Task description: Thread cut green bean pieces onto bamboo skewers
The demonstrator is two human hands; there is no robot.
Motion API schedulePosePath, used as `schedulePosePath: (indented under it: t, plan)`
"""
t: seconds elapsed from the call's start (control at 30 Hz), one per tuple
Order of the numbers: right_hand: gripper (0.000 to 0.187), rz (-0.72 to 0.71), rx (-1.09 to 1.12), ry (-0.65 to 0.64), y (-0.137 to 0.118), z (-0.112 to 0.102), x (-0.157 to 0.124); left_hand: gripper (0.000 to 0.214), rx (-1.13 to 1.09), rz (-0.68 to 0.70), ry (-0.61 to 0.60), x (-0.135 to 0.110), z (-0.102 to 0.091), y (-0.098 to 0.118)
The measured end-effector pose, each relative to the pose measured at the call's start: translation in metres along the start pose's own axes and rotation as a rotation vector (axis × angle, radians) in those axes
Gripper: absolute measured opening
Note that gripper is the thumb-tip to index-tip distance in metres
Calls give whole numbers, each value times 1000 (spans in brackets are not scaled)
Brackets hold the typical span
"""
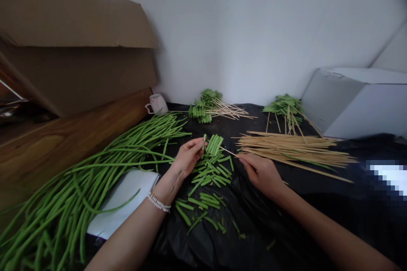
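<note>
The left hand (187, 156) is closed in a pinch, thumb and fingers gripping a short cut bean piece (204, 139) that stands upright just past the fingertips. That piece sits at the left end of a row of bean pieces (214, 144) already threaded side by side on a bamboo skewer (229, 152). The right hand (261, 171) is closed around the bare end of this skewer, which runs from its fingers leftward and slightly up to the threaded row, so the two hands face each other with the row between them.

Directly below the hands, loose cut bean pieces (210, 178) lie scattered on the black plastic sheet (254, 228) that covers the worktop. To the left, a large heap of whole long beans (95, 178) stretches from the near corner toward the wall, partly over a white board (121, 203). Just right of the right hand lies a bundle of unused bamboo skewers (292, 150). Two piles of finished skewers rest near the wall: one (206, 108) behind the hands, another (284, 108) further right beside a white box (359, 101). A small pink mug (157, 103) stands by the cardboard box (73, 51) at the left. A beaded bracelet (158, 202) circles the left wrist.
</note>
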State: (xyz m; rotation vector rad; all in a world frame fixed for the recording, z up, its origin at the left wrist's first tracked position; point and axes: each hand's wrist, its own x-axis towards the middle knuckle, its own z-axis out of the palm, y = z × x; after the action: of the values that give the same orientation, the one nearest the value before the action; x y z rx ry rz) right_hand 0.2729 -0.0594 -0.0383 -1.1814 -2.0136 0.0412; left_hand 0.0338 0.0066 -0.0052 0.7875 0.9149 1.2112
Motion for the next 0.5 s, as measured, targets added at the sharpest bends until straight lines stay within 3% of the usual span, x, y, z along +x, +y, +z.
schedulePosePath:
  t: [0.5]
  plan:
    - [29, -8, -19, -15, 0, 0, 0, 31, 18, -6, -27, -2, 1, 0]
